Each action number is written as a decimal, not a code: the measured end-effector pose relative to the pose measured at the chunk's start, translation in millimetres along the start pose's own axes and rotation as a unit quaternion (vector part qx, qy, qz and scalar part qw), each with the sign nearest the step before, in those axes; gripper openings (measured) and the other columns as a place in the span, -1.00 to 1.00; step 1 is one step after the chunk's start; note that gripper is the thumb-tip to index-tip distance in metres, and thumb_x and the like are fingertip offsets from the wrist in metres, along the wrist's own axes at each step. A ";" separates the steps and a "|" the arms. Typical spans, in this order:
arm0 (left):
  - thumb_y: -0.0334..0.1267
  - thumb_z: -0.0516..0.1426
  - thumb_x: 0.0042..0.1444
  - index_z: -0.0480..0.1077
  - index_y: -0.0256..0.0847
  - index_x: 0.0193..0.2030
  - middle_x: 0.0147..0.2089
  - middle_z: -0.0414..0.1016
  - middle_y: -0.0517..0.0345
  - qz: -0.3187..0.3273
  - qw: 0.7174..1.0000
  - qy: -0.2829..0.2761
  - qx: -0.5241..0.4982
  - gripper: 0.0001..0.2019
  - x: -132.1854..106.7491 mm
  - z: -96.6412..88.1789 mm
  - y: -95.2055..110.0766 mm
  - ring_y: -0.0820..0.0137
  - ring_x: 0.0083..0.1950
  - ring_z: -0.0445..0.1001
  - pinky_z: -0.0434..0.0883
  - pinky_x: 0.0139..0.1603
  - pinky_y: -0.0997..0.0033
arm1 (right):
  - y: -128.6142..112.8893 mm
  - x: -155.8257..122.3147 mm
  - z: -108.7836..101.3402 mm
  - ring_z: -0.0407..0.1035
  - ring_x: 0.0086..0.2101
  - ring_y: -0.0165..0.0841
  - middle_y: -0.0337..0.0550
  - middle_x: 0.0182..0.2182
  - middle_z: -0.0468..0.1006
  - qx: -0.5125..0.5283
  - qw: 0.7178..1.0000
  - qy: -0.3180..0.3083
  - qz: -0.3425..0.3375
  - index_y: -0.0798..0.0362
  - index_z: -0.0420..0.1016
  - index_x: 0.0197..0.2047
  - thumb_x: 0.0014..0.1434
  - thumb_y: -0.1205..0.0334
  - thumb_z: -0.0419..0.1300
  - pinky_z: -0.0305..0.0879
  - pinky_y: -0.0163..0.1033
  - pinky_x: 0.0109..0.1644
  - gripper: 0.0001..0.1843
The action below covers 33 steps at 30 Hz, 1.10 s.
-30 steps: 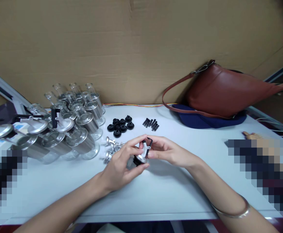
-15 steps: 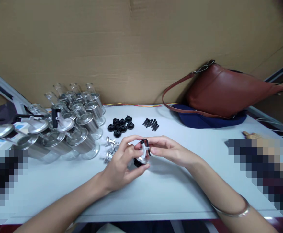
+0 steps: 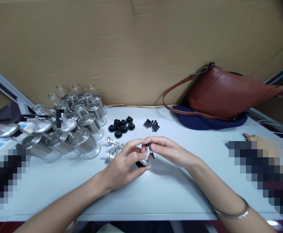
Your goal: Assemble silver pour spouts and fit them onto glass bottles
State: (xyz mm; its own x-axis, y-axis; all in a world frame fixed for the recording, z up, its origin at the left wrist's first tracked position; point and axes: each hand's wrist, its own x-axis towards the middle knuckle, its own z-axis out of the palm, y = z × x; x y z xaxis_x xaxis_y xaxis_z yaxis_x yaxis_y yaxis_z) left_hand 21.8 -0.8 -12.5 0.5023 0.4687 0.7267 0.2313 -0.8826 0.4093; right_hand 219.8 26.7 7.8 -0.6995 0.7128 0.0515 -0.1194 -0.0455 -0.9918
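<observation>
Over the middle of the pale table (image 3: pixel 170 194) both hands meet on one small part. My left hand (image 3: pixel 122 166) curls round a silver lid with a black underside (image 3: pixel 143 160), gripping it from the left and below. My right hand (image 3: pixel 167 150) pinches a small black clip (image 3: pixel 149 146) at the top of that lid, thumb and forefinger pressed together. A few more silver lid parts (image 3: pixel 111 149) lie on the table just left of my left hand. A pile of black rubber caps (image 3: pixel 121 126) and a bunch of black pins (image 3: pixel 151 124) lie farther back.
Several glass-and-metal jars (image 3: pixel 80 123) lie crowded at the left. A brown leather bag (image 3: pixel 226 92) rests on dark blue cloth (image 3: pixel 204 121) at the back right. A cardboard wall (image 3: pixel 131 48) closes the back. Another person's hand (image 3: pixel 252 137) shows at the right edge.
My right fingers have closed down tighter on the black clip at the lid's top, and the lid has turned a little in my left hand. The view has shifted slightly.
</observation>
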 end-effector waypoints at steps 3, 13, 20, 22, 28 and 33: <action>-0.32 0.11 0.21 0.26 -0.18 -0.01 0.10 0.35 -0.14 0.023 0.997 0.008 0.075 -0.79 4.0 -2.9 -2.1 0.30 0.02 0.48 0.53 -0.06 0.28 | -3.0 0.5 3.1 0.34 -0.28 -0.42 -0.20 -0.31 0.47 -0.009 0.999 0.022 -0.023 0.08 0.49 -0.25 0.18 0.04 0.25 0.28 -0.29 -0.11 -0.75; -0.30 0.07 0.22 0.25 -0.15 0.07 0.11 0.31 -0.07 0.038 0.963 0.103 0.246 -0.73 22.2 -42.8 6.0 0.25 0.13 0.37 0.42 0.09 0.21 | 1.1 7.9 11.3 0.41 -0.23 -0.33 -0.13 -0.28 0.51 0.138 0.975 0.169 -0.050 0.04 0.35 -0.35 0.17 -0.08 0.21 0.35 -0.18 -0.12 -0.66; -0.28 0.00 0.23 0.29 -0.33 0.05 0.02 0.38 -0.10 -0.230 0.893 0.037 0.384 -0.71 83.0 -132.8 15.5 0.27 -0.07 0.48 0.44 0.00 0.24 | 0.1 11.7 1.6 0.22 -0.61 -0.54 -0.29 -0.56 0.42 0.180 0.946 0.264 -0.058 0.07 0.27 -0.41 0.02 -0.08 0.33 0.08 -0.41 -0.53 -0.57; -0.20 0.00 0.20 0.30 -0.32 0.08 0.00 0.43 -0.13 -0.317 0.839 -0.079 0.435 -0.64 101.1 -149.1 11.7 0.16 -0.07 0.50 0.43 0.00 0.12 | -0.1 11.6 0.0 0.18 -0.64 -0.55 -0.31 -0.61 0.39 0.172 0.945 0.271 -0.062 0.07 0.25 -0.43 0.01 -0.10 0.33 0.03 -0.41 -0.55 -0.56; -0.18 0.12 -0.02 0.49 -0.26 -0.16 -0.15 0.54 -0.20 -0.460 0.654 -0.356 0.484 -0.69 130.4 -154.6 -2.5 -0.01 -0.15 0.53 0.46 -0.19 0.12 | -3.3 10.6 -2.6 0.14 -0.68 -0.55 -0.31 -0.65 0.37 0.147 0.946 0.280 -0.063 0.06 0.25 -0.44 -0.02 -0.14 0.32 -0.05 -0.40 -0.59 -0.53; -0.37 0.17 -0.14 0.53 -0.28 -0.27 -0.13 0.56 -0.22 -0.467 0.651 -0.387 0.456 -0.77 134.3 -146.7 -6.1 -0.02 -0.16 0.54 0.46 -0.21 0.17 | -5.8 9.5 -5.4 0.15 -0.67 -0.54 -0.32 -0.64 0.36 0.141 0.948 0.276 -0.074 0.06 0.26 -0.44 -0.01 -0.13 0.32 -0.06 -0.39 -0.59 -0.55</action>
State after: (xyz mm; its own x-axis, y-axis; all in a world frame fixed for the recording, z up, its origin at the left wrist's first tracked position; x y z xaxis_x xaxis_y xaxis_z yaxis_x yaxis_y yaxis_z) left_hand -34.4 73.1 163.6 -0.0241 0.9691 -0.2455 0.9585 -0.0473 -0.2811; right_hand 217.7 37.5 13.5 -0.1939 0.9802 0.0402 -0.4257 -0.0471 -0.9036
